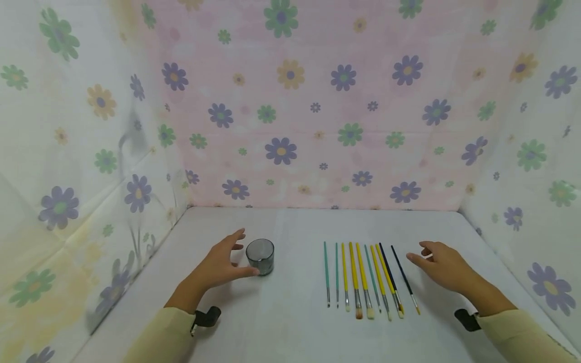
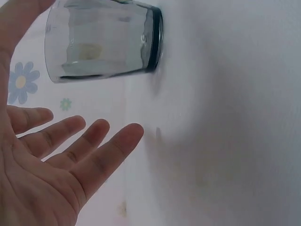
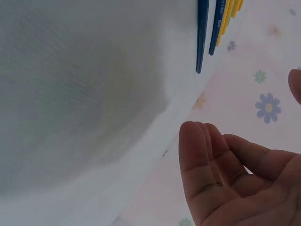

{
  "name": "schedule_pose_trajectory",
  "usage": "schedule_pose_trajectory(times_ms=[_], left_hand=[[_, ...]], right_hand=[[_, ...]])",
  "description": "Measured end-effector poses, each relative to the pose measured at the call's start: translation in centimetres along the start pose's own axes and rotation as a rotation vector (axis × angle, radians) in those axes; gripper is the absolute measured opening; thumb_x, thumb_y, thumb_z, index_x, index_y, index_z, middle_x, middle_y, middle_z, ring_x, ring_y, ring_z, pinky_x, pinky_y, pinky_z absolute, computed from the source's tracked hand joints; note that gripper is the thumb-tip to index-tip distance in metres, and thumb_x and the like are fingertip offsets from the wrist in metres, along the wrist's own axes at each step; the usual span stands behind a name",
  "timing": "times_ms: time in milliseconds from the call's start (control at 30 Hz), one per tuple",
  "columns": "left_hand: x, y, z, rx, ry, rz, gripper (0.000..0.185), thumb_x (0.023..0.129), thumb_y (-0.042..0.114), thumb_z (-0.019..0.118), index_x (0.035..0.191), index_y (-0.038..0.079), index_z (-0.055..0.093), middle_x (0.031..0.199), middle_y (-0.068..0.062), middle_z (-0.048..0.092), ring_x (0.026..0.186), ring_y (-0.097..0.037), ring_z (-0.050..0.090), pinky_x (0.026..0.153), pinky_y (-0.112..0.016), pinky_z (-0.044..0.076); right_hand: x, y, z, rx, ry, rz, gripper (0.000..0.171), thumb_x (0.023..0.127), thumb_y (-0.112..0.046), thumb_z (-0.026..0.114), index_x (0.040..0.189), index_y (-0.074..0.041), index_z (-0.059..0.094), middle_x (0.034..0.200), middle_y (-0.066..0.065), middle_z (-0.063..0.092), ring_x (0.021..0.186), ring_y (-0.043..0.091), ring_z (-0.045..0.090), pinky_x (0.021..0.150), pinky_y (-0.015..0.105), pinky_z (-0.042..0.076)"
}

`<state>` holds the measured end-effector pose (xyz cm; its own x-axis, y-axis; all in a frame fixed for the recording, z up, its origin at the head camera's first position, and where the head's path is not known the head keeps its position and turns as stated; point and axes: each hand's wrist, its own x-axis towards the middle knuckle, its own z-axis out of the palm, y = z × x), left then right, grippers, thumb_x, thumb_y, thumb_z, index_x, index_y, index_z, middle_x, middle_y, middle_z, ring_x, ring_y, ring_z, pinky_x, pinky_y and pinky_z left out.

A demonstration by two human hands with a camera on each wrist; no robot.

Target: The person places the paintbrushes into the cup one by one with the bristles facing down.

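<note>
An upright, smoky-grey clear glass cup [image 1: 260, 258] stands left of the middle of the table. My left hand [image 1: 221, 263] is beside it with fingers spread, the thumb tip overlapping the cup's lower side in the head view. In the left wrist view, a gap shows between the four fingers and the cup [image 2: 106, 42]. To the right, several paintbrushes lie in a row, bristles toward me; the rightmost is a thin dark-handled paintbrush [image 1: 403, 275]. My right hand [image 1: 447, 267] hovers just right of that paintbrush, fingers loosely bent and holding nothing.
The paintbrushes have yellow, green and dark handles, among them a thick yellow paintbrush [image 1: 354, 267] and a leftmost green one [image 1: 326, 267]. They lie on a white table [image 1: 290, 322]. Flower-patterned cloth [image 1: 317, 166] walls the table at the back and both sides.
</note>
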<state>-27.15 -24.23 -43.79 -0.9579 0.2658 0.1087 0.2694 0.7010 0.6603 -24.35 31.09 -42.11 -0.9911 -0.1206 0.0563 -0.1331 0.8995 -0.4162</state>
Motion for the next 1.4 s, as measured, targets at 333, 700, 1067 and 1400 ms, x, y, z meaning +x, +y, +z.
schedule_pose_trajectory(times_ms=[333,700,1067,1400], left_hand=[[0.8,0.1,1.3,-0.077,0.034,-0.04,0.108,0.069,0.047,0.096,0.158,0.023,0.04,0.152,-0.001,0.056,0.136,-0.03,0.058,0.095,-0.044,0.06],[1.2,0.9,2.6,-0.179,0.031,-0.057,0.09,0.068,0.044,0.097,0.145,0.019,0.058,0.137,0.003,0.068,0.125,-0.025,0.066,0.099,-0.048,0.057],[2.5,2.5,4.4,-0.262,-0.006,-0.019,0.083,0.067,0.042,0.098,0.138,0.02,0.062,0.131,0.001,0.07,0.123,-0.024,0.067,0.098,-0.045,0.057],[3.0,2.4,6.0,-0.317,-0.028,0.0,0.077,0.069,0.041,0.097,0.134,0.023,0.061,0.131,0.002,0.069,0.123,-0.025,0.067,0.106,-0.053,0.051]], right_hand=[[1.2,0.4,1.0,0.156,-0.06,0.175,0.069,0.095,-0.045,0.072,0.133,0.011,0.059,0.119,0.029,0.066,0.078,0.017,0.068,0.07,0.036,0.059],[2.4,0.3,2.0,0.3,-0.129,0.312,0.055,0.089,-0.038,0.083,0.117,0.007,0.069,0.096,0.012,0.073,0.075,0.017,0.067,0.068,0.032,0.061],[3.8,-0.3,1.9,0.3,-0.168,0.374,0.038,0.085,-0.031,0.086,0.102,0.002,0.076,0.085,0.009,0.072,0.072,0.018,0.066,0.064,0.03,0.059],[3.9,0.2,2.3,0.285,-0.185,0.39,0.048,0.077,-0.039,0.092,0.097,0.0,0.074,0.08,0.007,0.071,0.067,0.017,0.066,0.06,0.03,0.055]])
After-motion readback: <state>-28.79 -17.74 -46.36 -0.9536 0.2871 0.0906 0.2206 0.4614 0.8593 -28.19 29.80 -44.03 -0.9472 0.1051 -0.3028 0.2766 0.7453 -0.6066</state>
